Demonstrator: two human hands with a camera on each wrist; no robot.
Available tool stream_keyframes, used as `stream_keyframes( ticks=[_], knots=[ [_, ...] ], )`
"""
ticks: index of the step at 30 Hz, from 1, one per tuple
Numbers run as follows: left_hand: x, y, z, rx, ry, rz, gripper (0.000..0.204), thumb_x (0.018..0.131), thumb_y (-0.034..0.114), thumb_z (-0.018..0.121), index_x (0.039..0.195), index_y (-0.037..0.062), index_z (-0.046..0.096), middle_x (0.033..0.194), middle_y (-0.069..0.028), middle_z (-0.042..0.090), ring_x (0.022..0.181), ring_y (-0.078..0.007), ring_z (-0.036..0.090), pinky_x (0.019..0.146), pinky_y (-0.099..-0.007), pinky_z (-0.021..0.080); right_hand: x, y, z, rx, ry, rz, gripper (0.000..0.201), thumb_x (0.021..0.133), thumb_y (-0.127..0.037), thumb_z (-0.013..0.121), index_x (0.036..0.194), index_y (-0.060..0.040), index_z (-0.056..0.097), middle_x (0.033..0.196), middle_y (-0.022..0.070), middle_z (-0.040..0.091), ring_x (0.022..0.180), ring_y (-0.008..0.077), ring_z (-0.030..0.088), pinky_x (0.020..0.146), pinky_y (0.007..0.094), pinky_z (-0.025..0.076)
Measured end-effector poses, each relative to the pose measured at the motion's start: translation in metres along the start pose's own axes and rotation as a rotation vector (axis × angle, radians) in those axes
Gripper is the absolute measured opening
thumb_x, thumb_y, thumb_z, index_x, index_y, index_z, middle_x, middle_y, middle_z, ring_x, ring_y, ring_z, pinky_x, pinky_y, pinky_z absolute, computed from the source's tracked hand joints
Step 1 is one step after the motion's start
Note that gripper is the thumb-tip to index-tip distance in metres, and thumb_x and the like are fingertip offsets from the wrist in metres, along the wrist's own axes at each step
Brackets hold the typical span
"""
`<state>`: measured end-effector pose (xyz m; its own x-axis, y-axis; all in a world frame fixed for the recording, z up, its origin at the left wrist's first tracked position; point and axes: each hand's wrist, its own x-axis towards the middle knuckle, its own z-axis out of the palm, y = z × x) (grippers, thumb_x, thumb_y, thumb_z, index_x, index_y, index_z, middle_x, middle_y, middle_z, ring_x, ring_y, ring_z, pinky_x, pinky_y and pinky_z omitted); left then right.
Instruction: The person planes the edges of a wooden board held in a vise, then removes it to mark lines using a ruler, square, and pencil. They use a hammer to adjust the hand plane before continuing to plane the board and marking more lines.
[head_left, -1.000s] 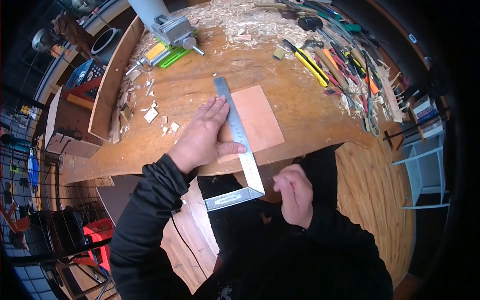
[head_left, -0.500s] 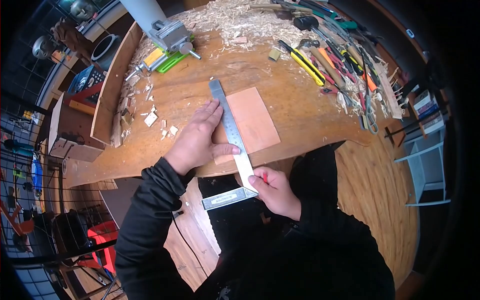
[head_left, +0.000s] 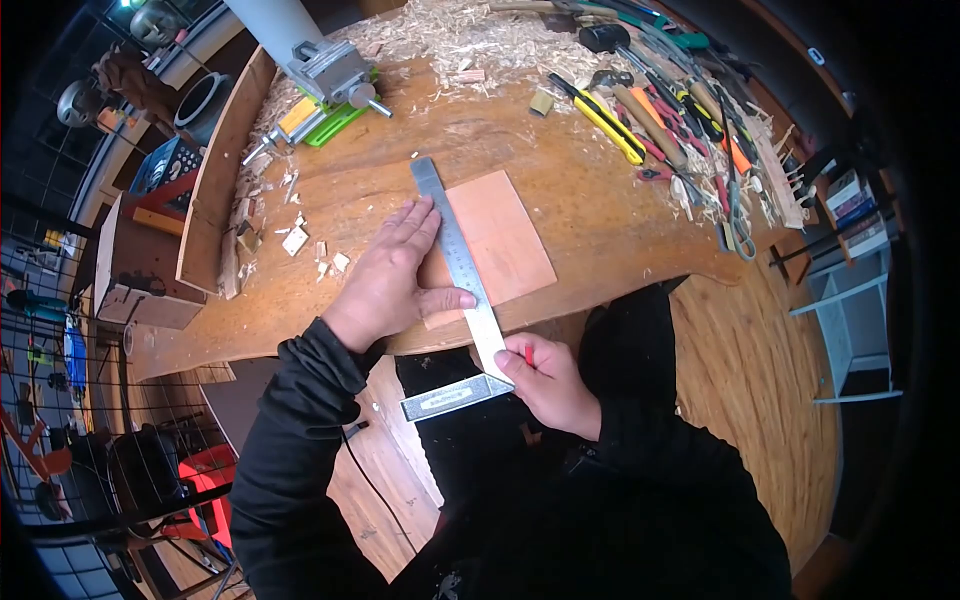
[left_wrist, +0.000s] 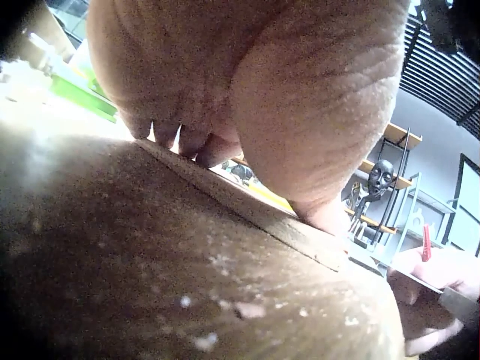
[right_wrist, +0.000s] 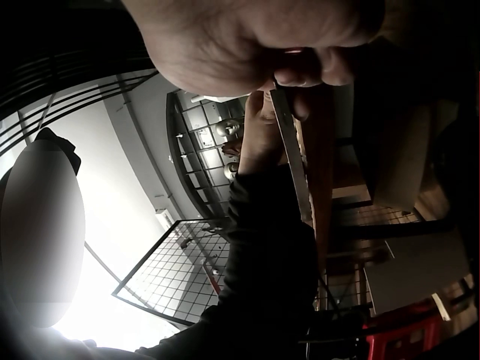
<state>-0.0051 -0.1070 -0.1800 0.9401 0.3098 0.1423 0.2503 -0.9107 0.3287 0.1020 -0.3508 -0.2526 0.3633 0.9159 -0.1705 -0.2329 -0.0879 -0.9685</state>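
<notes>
A tan leather-like sheet (head_left: 510, 245) lies near the table's front edge, and a steel try square (head_left: 455, 240) crosses it lengthwise. Its handle (head_left: 440, 398) sticks out past the edge, above the person's lap. With fingers straight, my left hand (head_left: 385, 280) presses on the sheet's left part beside the blade, its thumb on the blade. My right hand (head_left: 555, 385) pinches the square near its corner, thumb on top. A slim red piece (left_wrist: 427, 244) pokes up from that hand; the rest of it is hidden by the fingers.
A small vise (head_left: 335, 75) on a green base stands at the back left, near a low wooden board (head_left: 215, 190). Shavings (head_left: 450, 40) cover the far side. Several tools, among them a yellow cutter knife (head_left: 605, 125) and a black mallet (head_left: 605, 40), lie at right.
My right hand has moved left from beside the square and now pinches it near the corner. The left hand keeps its place on the sheet and blade.
</notes>
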Motion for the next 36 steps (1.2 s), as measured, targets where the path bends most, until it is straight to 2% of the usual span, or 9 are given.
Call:
stream_keyframes(
  ticks=[12,36],
  knots=[
    [0.001,0.0,-0.001,-0.036,0.0,-0.001,0.116,0.067,0.051,0.096,0.149,-0.015,0.047,0.16,-0.0357,0.041,0.151,-0.0493,0.039,0.127,-0.0461,0.032,-0.001,-0.011,0.001,-0.011,-0.033,0.032,0.02,0.109,-0.018,0.063,0.101,0.0001,0.067,0.072,-0.0056,0.055,0.066,0.0018,0.046,0.057,0.0254,0.04],
    [0.001,0.002,-0.001,-0.005,0.015,0.003,0.115,0.068,0.055,0.094,0.147,-0.0158,0.05,0.158,-0.036,0.043,0.151,-0.0506,0.038,0.126,-0.0479,0.033,0.0,0.0,-0.002,0.044,-0.015,-0.004,0.02,0.108,-0.017,0.064,0.103,0.0009,0.069,0.076,-0.0053,0.058,0.071,0.0023,0.048,0.061,0.025,0.042]
  ],
)
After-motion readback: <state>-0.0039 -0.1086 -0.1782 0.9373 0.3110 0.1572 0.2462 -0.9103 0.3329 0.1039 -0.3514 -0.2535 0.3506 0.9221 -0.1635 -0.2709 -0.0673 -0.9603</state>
